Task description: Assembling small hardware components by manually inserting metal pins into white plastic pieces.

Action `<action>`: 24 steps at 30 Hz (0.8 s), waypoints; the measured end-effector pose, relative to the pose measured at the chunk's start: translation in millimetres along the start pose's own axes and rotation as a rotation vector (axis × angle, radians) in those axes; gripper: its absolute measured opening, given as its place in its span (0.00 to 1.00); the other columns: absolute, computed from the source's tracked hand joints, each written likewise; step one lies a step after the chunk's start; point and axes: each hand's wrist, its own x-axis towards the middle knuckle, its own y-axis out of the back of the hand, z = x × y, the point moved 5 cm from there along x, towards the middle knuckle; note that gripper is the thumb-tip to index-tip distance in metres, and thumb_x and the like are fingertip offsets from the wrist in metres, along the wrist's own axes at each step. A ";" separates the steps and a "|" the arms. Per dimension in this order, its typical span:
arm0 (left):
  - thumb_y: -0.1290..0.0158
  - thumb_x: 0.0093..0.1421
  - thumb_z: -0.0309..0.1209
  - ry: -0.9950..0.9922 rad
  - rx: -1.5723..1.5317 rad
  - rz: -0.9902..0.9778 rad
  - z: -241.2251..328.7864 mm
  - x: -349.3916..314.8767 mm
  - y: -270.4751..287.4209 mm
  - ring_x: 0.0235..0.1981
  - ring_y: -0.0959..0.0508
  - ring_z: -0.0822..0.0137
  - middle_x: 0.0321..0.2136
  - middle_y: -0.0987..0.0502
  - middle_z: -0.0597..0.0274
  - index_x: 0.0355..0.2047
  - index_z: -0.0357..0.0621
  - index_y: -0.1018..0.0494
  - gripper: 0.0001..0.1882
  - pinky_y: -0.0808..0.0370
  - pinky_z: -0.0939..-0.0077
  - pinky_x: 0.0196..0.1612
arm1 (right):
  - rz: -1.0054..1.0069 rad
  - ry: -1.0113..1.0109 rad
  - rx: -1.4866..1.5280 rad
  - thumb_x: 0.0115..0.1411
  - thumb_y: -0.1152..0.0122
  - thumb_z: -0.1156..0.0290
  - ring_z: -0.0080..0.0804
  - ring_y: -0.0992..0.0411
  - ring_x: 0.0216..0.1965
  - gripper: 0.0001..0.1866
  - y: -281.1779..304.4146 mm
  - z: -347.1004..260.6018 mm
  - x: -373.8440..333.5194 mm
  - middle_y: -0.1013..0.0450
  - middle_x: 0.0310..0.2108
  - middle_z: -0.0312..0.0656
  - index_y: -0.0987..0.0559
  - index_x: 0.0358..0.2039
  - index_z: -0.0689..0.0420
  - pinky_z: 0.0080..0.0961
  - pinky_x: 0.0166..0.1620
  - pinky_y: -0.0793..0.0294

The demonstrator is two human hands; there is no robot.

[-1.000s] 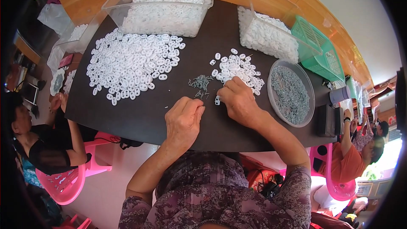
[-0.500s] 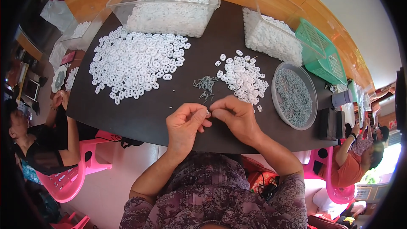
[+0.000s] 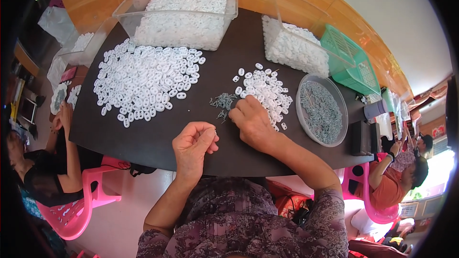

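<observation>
Left hand [image 3: 193, 145]: over near edge of the dark table [image 3: 134, 145], thumb and forefinger pinched together on a small pale piece [image 3: 214, 133]. Piece mostly hidden by the fingertips; exact shape cannot be told.

Right hand [image 3: 253, 122]: knuckles up, fingers curled and bunched, tips at the right side of a small grey screw pile [image 3: 223, 103]. Tips partly covered; cannot tell whether they are clamped on a screw.

Just beyond and right of this hand: small heap [image 3: 268, 91] of white oval pieces, two holes apiece where clear, a few strays round its margin. Far larger heap [image 3: 148, 81] of the same kind to the left.

Right of the small heap: round clear tub [image 3: 344, 117], full of grey screws [image 3: 321, 112]. Along the back: left bin [image 3: 125, 24] and right bin [image 3: 284, 7], both clear, both holding many white pieces. Green basket [image 3: 359, 74] beside the right bin; cup [image 3: 374, 110] and black box [image 3: 361, 138] at the table's right end.

Writing: red patch [image 3: 438, 131] on the far right wall, pale marks too small to read. Pale panel [image 3: 416, 210] lower down, dark marks, likewise unreadable.

Seated co-worker [image 3: 52, 177] at left, another in orange [image 3: 381, 186] at right.
</observation>
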 end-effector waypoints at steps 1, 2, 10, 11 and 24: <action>0.46 0.60 0.26 -0.002 -0.002 -0.004 -0.5 1.3 -1.4 0.19 0.27 0.75 0.23 0.23 0.59 0.34 0.34 0.27 0.07 0.31 0.84 0.23 | -0.018 0.027 -0.042 0.40 0.46 0.84 0.42 0.36 0.30 0.10 0.8 -2.7 1.7 0.35 0.25 0.42 0.27 0.26 0.59 0.34 0.33 0.34; 0.46 0.61 0.27 0.006 -0.009 -0.019 -1.5 1.2 -1.4 0.19 0.27 0.75 0.23 0.23 0.59 0.34 0.34 0.27 0.07 0.31 0.84 0.23 | -0.038 0.056 -0.076 0.39 0.47 0.85 0.43 0.37 0.30 0.11 -0.4 -7.0 2.6 0.35 0.25 0.43 0.28 0.27 0.60 0.34 0.33 0.35; 0.45 0.61 0.27 0.083 -0.104 -0.101 -6.3 1.6 -8.1 0.21 0.26 0.75 0.25 0.23 0.60 0.35 0.33 0.26 0.08 0.30 0.84 0.25 | 0.024 -0.126 0.342 0.49 0.39 0.82 0.38 0.31 0.29 0.07 23.3 -16.6 -3.5 0.31 0.27 0.42 0.26 0.29 0.60 0.29 0.34 0.32; 0.45 0.61 0.27 0.088 -0.104 -0.098 -6.0 1.2 -8.9 0.21 0.26 0.75 0.25 0.23 0.60 0.35 0.33 0.26 0.08 0.30 0.84 0.25 | 0.021 -0.130 0.346 0.49 0.39 0.82 0.38 0.31 0.29 0.07 27.6 -20.9 -3.2 0.31 0.27 0.42 0.26 0.29 0.60 0.29 0.34 0.32; 0.45 0.61 0.28 0.111 -0.071 -0.128 -3.2 -6.2 -17.2 0.23 0.26 0.76 0.26 0.23 0.62 0.36 0.34 0.26 0.08 0.30 0.85 0.27 | 0.013 -0.583 0.740 0.52 0.37 0.81 0.18 0.32 0.29 0.07 28.9 -21.2 -16.3 0.28 0.29 0.35 0.24 0.33 0.61 0.18 0.34 0.31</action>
